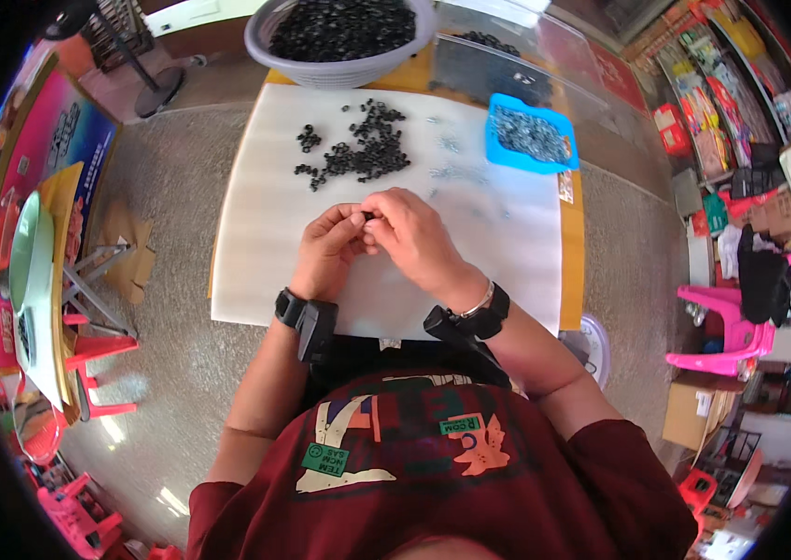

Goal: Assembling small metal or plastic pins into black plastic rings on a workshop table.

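Note:
Both hands meet over the near middle of a white-covered table. A small black piece shows between the fingertips; it looks like the loose ring-shaped black parts heaped just beyond. My left hand pinches the piece from the left. From the right, my right hand closes over it with bent fingers, hiding part of the piece. To the right of the heap, small clear or silvery bits lie scattered on the white sheet. A blue tray at the far right holds many similar shiny bits.
A grey basket full of black parts stands at the table's far edge, beside a clear plastic sheet or box. Pink stool and stocked shelves are to the right; a side table is at left.

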`<state>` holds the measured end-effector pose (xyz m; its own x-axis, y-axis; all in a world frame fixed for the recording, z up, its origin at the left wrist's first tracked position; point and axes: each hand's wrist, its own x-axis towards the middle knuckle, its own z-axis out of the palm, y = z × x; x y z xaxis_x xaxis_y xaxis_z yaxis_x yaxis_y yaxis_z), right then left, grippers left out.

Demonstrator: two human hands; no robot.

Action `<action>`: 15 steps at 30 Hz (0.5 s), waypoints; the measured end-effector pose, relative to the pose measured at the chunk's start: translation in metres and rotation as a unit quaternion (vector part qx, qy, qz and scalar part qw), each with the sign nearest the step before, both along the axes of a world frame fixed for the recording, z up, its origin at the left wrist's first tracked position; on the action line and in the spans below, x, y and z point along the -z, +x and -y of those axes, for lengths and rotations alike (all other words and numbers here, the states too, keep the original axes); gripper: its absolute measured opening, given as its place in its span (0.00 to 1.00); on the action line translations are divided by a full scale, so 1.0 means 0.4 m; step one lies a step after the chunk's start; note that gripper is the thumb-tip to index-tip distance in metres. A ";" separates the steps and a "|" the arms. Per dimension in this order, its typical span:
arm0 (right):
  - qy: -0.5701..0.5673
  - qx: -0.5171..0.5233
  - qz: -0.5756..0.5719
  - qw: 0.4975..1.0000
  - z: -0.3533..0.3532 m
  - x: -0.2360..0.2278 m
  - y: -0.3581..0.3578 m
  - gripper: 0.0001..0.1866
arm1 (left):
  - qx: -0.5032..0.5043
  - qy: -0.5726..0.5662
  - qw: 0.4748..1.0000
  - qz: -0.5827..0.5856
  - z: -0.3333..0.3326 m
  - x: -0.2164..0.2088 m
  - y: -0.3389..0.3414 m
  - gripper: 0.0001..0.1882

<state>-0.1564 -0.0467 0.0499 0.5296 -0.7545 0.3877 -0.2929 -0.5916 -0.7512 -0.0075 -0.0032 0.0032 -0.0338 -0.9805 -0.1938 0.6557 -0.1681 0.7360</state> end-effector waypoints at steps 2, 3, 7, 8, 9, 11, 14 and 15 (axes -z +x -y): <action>-0.008 0.007 0.011 1.000 -0.014 0.010 -0.019 0.05 | 0.010 0.005 0.999 0.034 -0.005 -0.007 -0.008 0.08; -0.020 0.007 0.016 1.000 -0.015 0.017 -0.030 0.05 | 0.015 -0.001 0.998 0.054 -0.006 -0.015 -0.013 0.08; -0.041 0.037 0.012 0.998 -0.017 0.020 -0.083 0.03 | -0.004 -0.012 0.997 0.071 -0.007 0.000 -0.015 0.09; -0.048 0.048 0.005 0.998 -0.012 0.026 -0.102 0.03 | -0.007 -0.010 0.998 0.056 -0.007 -0.001 -0.016 0.09; -0.036 0.084 0.009 0.996 -0.003 0.032 -0.126 0.03 | -0.010 -0.008 0.999 0.041 -0.006 -0.006 -0.017 0.09; -0.011 0.150 0.014 0.989 0.025 0.048 -0.190 0.03 | -0.022 -0.002 0.999 0.034 -0.007 -0.017 -0.021 0.09; -0.045 0.258 -0.034 0.965 0.087 0.082 -0.286 0.04 | -0.020 -0.022 0.999 0.043 -0.004 -0.008 -0.022 0.09; -0.056 0.268 -0.071 0.959 0.105 0.080 -0.310 0.05 | -0.020 -0.024 0.998 0.047 -0.004 -0.005 -0.020 0.09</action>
